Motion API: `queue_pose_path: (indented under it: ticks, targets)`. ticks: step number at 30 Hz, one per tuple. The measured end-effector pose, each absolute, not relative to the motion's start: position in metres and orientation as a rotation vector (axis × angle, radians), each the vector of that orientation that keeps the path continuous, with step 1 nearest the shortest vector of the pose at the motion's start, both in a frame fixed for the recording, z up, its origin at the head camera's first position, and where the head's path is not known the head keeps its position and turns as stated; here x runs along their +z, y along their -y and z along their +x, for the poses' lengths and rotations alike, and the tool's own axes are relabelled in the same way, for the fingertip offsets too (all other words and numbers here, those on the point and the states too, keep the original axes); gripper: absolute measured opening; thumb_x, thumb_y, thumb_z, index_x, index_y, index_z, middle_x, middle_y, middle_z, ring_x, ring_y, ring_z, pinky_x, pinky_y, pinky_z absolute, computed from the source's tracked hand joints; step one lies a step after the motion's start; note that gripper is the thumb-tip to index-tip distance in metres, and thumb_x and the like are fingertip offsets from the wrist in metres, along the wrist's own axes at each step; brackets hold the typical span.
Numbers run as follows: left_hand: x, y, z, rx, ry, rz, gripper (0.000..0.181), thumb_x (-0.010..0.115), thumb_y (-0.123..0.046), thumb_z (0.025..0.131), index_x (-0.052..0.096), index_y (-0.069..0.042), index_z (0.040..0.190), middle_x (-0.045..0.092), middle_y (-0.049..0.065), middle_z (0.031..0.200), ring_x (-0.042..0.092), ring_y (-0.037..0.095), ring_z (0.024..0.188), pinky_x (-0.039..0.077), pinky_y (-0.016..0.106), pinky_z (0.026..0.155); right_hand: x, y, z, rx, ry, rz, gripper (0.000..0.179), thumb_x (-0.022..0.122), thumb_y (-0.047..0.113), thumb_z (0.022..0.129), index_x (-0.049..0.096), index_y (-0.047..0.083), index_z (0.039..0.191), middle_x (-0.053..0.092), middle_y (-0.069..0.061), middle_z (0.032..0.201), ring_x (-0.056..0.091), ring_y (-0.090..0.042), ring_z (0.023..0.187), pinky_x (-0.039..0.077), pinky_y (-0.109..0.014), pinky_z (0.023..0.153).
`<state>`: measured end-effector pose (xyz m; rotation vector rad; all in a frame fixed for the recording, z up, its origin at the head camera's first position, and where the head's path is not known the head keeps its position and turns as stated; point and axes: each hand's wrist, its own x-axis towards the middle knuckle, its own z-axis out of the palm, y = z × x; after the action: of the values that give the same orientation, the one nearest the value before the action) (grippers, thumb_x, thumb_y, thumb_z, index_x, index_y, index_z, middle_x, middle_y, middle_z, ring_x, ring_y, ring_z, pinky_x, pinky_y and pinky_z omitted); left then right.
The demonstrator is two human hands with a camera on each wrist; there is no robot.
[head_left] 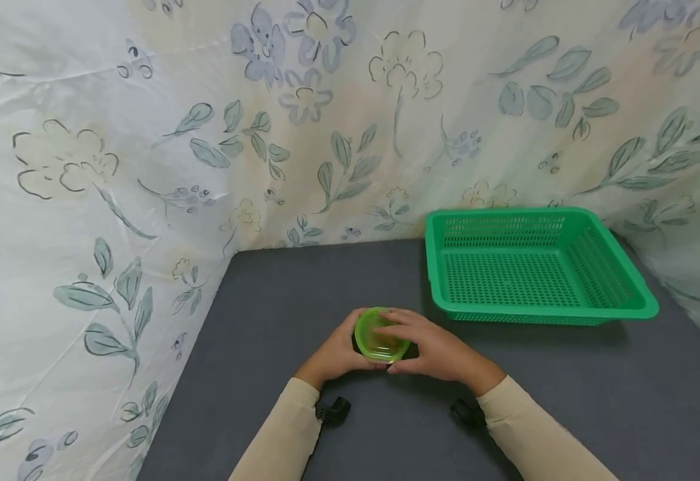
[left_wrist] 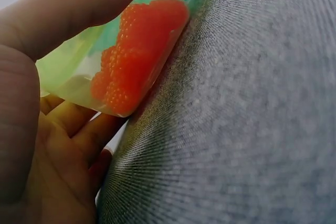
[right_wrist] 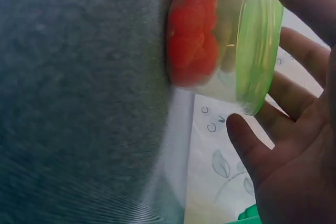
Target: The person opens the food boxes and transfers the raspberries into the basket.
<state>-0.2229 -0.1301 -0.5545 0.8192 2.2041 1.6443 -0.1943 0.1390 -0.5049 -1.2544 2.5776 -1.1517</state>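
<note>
A small clear food container (head_left: 381,354) with a green lid (head_left: 374,343) stands on the dark table. Through its wall, in the left wrist view, bumpy orange-red pieces (left_wrist: 139,51) show at the bottom. My left hand (head_left: 345,344) grips the container from the left, thumb on the near side and fingers round the far side. Over the lid from the right reaches my right hand (head_left: 431,344), its fingers spread and loosely extended. In the right wrist view, the right thumb (right_wrist: 247,142) stands apart from the container (right_wrist: 223,90).
A green perforated plastic basket (head_left: 518,274) sits at the back right of the dark grey table (head_left: 302,287). Floral cloth (head_left: 326,174) hangs behind and along the left side. Black wrist cameras (head_left: 333,410) are strapped at both sleeves.
</note>
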Motion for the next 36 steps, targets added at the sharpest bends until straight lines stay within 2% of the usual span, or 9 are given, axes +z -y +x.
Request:
queue_pose_path:
  ticks: [7, 12, 18, 24, 36]
  targets:
    - [-0.551, 0.131, -0.224, 1.633, -2.212, 0.846, 0.098, 0.096, -0.012, 0.087, 0.037, -0.021, 0.164, 0.051, 0.003, 0.154, 0.058, 0.023, 0.133, 0.047, 0.044, 0.11, -0.511, -0.14, -0.194, -1.192, -2.559, -1.272, 0.05, 0.081, 0.035, 0.101, 0.071, 0.017, 0.147, 0.044, -0.007, 0.169, 0.025, -0.038, 0.161, 0.033, -0.066, 0.119]
    - [-0.549, 0.133, -0.224, 1.621, -2.229, 0.844, 0.098, 0.096, -0.014, 0.087, 0.037, -0.024, 0.164, 0.053, 0.001, 0.153, 0.059, 0.021, 0.131, 0.048, 0.044, 0.109, -0.513, -0.139, -0.194, -1.185, -2.579, -1.307, 0.051, 0.079, 0.034, 0.102, 0.07, 0.015, 0.149, 0.045, -0.006, 0.168, 0.027, -0.036, 0.161, 0.035, -0.063, 0.118]
    - [-0.549, 0.135, -0.224, 1.609, -2.237, 0.841, 0.098, 0.096, -0.016, 0.087, 0.036, -0.021, 0.165, 0.053, 0.003, 0.153, 0.058, 0.022, 0.132, 0.047, 0.045, 0.11, -0.515, -0.138, -0.193, -1.167, -2.591, -1.363, 0.053, 0.078, 0.032, 0.102, 0.067, 0.013, 0.151, 0.048, -0.007, 0.167, 0.034, -0.034, 0.158, 0.037, -0.059, 0.119]
    - [-0.55, 0.134, -0.225, 1.611, -2.225, 0.806, 0.097, 0.095, -0.015, 0.088, 0.037, -0.022, 0.165, 0.053, 0.003, 0.152, 0.058, 0.022, 0.131, 0.047, 0.045, 0.109, -0.519, -0.139, -0.194, -1.131, -2.611, -1.393, 0.053, 0.073, 0.035, 0.105, 0.066, 0.012, 0.152, 0.047, -0.007, 0.167, 0.034, -0.032, 0.158, 0.036, -0.056, 0.12]
    - [-0.557, 0.132, -0.227, 1.636, -2.179, 0.797, 0.097, 0.094, -0.013, 0.089, 0.036, -0.021, 0.165, 0.054, 0.004, 0.15, 0.059, 0.024, 0.128, 0.049, 0.044, 0.107, -0.522, -0.139, -0.192, -1.077, -2.675, -1.437, 0.048, 0.071, 0.025, 0.107, 0.064, 0.009, 0.153, 0.049, -0.011, 0.165, 0.038, -0.036, 0.155, 0.037, -0.056, 0.119]
